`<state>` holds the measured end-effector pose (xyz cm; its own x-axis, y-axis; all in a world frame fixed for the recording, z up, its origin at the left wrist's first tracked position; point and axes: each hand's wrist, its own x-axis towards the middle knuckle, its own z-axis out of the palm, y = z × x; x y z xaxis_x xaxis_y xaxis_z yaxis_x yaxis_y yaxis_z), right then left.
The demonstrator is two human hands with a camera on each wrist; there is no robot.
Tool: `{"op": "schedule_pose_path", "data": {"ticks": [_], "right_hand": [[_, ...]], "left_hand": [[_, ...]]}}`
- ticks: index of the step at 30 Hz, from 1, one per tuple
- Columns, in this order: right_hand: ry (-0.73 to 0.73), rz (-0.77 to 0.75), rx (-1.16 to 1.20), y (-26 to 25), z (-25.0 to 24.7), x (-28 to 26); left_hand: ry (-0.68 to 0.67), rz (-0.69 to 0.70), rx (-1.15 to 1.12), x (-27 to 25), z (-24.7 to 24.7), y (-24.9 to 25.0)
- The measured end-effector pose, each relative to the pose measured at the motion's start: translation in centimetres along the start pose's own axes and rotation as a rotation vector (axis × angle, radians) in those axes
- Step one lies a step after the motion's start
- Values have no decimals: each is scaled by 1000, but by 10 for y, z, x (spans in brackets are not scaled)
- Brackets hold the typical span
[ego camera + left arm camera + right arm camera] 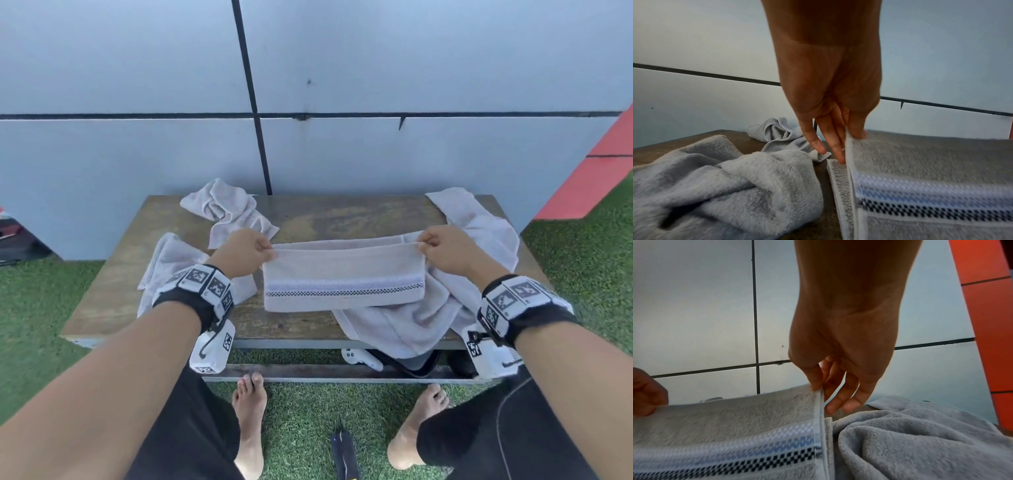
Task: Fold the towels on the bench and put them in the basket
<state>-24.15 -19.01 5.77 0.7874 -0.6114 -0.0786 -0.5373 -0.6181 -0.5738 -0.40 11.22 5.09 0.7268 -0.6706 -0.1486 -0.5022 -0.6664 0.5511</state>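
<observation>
A pale grey towel with a checked stripe (344, 277) (931, 186) (725, 426) lies partly folded in the middle of the wooden bench (342, 212). My left hand (248, 251) (846, 138) pinches its upper left corner between thumb and fingers. My right hand (442, 248) (819, 388) pinches the upper right corner. Both hands lift that edge a little off the bench. No basket shows in any view.
Three more crumpled towels lie on the bench: one at the back left (227, 209), one at the left by my wrist (168, 260) (725, 186), one large on the right (479, 246) (920, 443) that hangs over the front edge. Green turf surrounds the bench; a tiled wall stands behind.
</observation>
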Motion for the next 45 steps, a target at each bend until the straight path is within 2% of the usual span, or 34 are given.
{"op": "schedule_pose_path", "data": {"ticks": [4, 8, 14, 20, 24, 28, 33, 40, 45], "right_hand": [[65, 11, -50, -2, 15, 34], [77, 40, -87, -2, 30, 61], [11, 73, -168, 8, 53, 88], [-33, 79, -202, 15, 62, 101], [-59, 86, -214, 14, 60, 103], [-88, 86, -275, 9, 58, 99], [-17, 7, -270, 4, 47, 87], [52, -20, -193, -15, 13, 61], [283, -130, -10, -32, -10, 42]], "left_hand": [[111, -60, -6, 28, 11, 2], [157, -114, 3, 55, 25, -1], [113, -181, 17, 81, 42, -18], [131, -159, -32, 84, 48, -19], [66, -157, -6, 87, 43, -21], [-8, -142, 125, 86, 40, -16], [-38, -105, 188, 80, 31, -18], [88, -26, 234, 55, -9, 3], [301, 110, 81, 32, -35, 15]]}}
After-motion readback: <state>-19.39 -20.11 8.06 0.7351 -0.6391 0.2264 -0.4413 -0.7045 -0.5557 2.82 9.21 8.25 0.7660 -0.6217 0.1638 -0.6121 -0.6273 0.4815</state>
